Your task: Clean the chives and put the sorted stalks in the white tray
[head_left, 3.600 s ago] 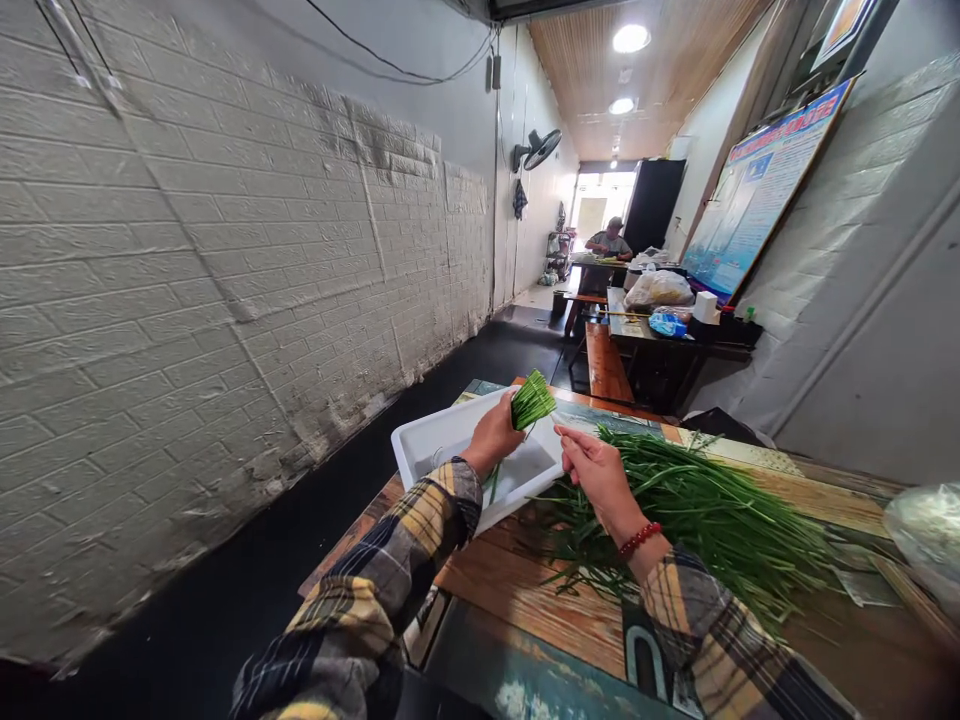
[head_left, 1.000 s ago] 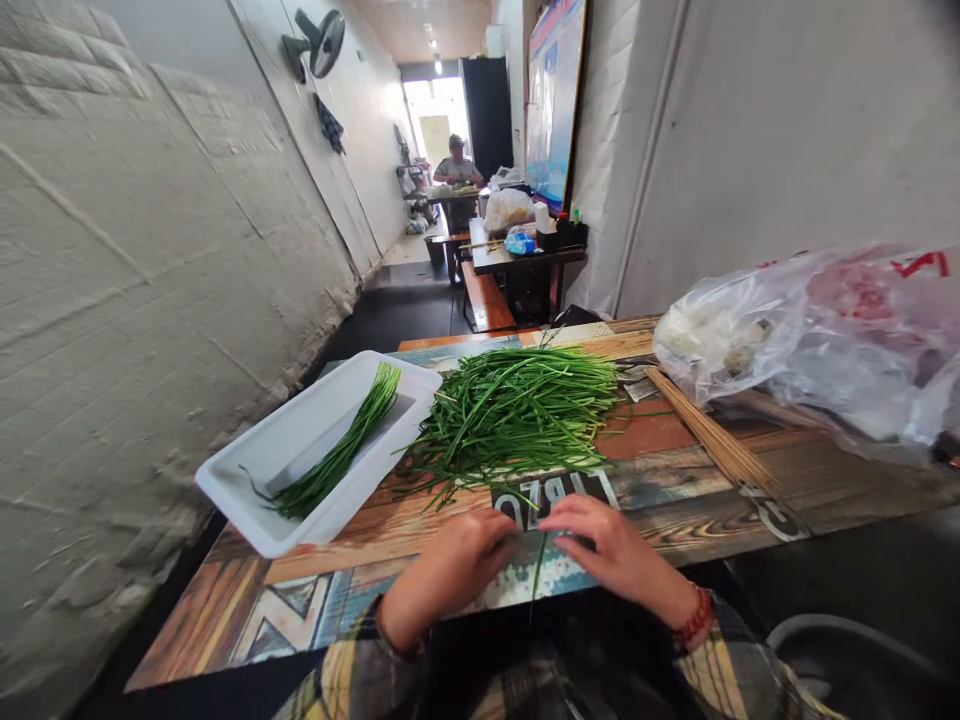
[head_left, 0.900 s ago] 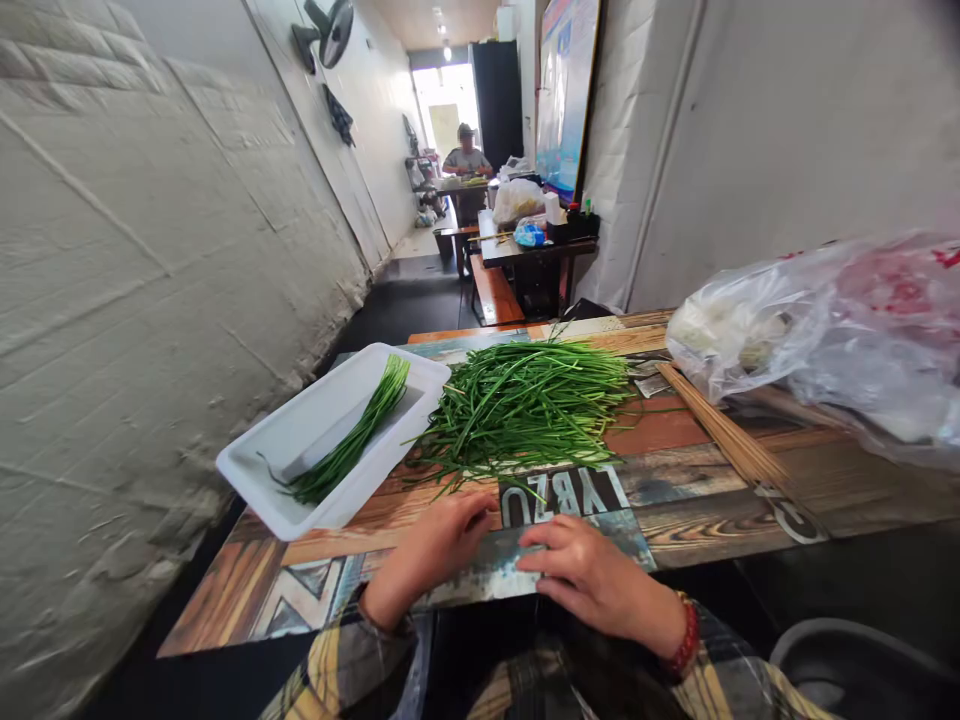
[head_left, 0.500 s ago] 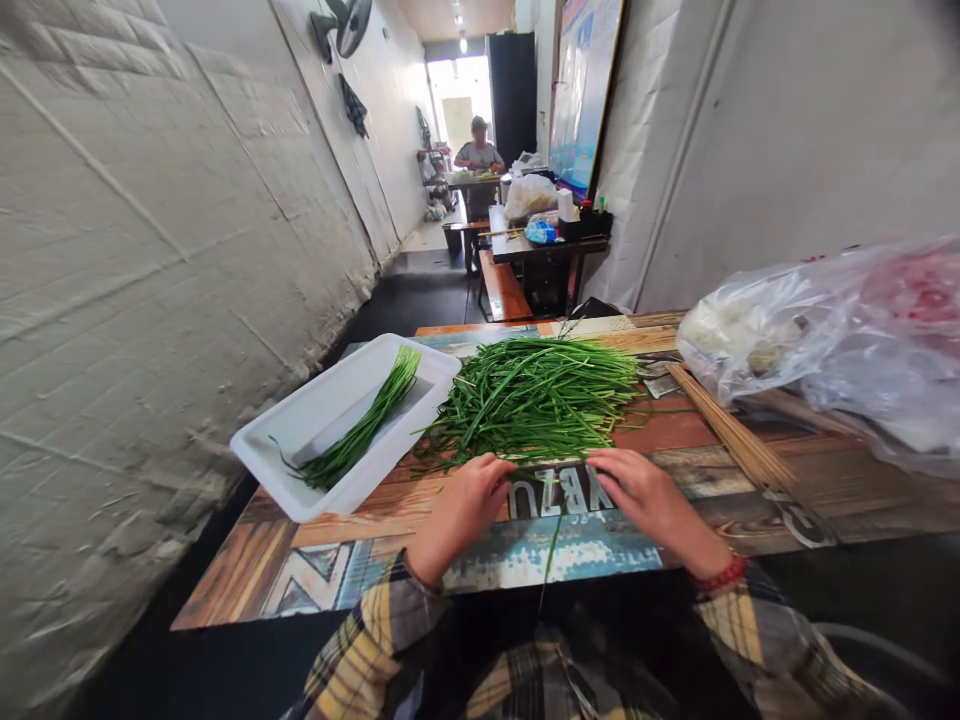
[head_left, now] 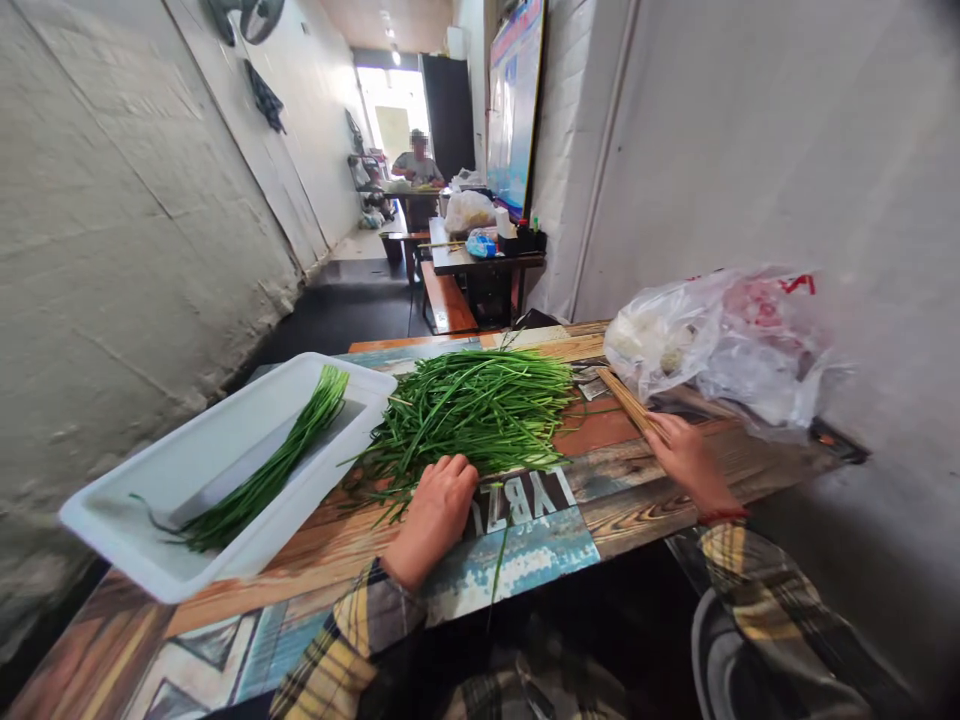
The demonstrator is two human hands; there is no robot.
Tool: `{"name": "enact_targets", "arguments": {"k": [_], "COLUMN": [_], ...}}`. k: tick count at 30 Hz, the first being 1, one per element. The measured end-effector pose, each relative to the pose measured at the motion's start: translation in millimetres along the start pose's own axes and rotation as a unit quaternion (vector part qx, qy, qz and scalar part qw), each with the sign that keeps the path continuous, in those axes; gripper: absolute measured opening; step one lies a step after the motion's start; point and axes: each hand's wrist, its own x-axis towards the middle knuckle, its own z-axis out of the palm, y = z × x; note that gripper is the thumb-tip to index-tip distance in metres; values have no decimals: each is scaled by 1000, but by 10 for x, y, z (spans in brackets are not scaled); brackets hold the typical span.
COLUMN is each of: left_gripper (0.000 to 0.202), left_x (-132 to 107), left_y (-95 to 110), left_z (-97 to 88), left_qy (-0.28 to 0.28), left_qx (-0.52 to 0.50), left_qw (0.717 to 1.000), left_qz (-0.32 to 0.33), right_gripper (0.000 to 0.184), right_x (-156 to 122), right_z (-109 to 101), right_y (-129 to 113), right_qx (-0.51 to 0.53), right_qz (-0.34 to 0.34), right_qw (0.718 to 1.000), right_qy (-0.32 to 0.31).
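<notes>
A heap of green chives (head_left: 472, 405) lies in the middle of the painted wooden table (head_left: 525, 530). My left hand (head_left: 439, 505) rests at the near edge of the heap, fingers curled down onto the stalks. My right hand (head_left: 684, 452) has reached right to the bundle of bamboo skewers (head_left: 628, 400) and its fingers close over their near end. A white tray (head_left: 180, 470) on the left holds a bunch of chives (head_left: 266, 470). A single chive (head_left: 499, 560) hangs over the table's front edge.
A clear plastic bag (head_left: 720, 345) with pale contents lies at the right, by the wall. A brick wall runs along the left. Further down the room stand benches, another table (head_left: 480, 260) with bags, and a seated person (head_left: 417, 165).
My right hand has moved from the front of the chive heap out to the skewers on the right. My left hand stays at the heap. The view has swung right.
</notes>
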Motion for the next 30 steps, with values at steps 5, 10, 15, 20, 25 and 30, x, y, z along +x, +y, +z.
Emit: {"name": "enact_targets", "arguments": {"k": [5, 10, 15, 20, 25, 30], "left_gripper": [16, 20, 38, 23, 19, 19], "left_x": [-114, -144, -145, -187, -40, 42], "left_y": [90, 21, -147, -142, 130, 468], "left_z": [-92, -101, -235, -422, -363, -181], "left_qy": [52, 105, 168, 200, 121, -69], "left_qx": [-173, -271, -265, -265, -265, -255], "left_qw": [982, 950, 937, 929, 954, 963], "left_qz": [-56, -119, -155, -163, -65, 58], "right_gripper": [30, 29, 27, 28, 30, 28], "right_x": [-174, -534, -773, -603, -281, -73], "right_z": [51, 28, 152, 433, 417, 169], "right_y": [-423, -1505, -2092, -1760, -1219, -560], "right_qx": [88, 250, 264, 235, 137, 42], "right_qz": [1, -174, -316, -269, -160, -70], "right_qw": [995, 917, 835, 890, 968, 993], "right_qy": [-45, -257, -365, -283, -140, -82]}}
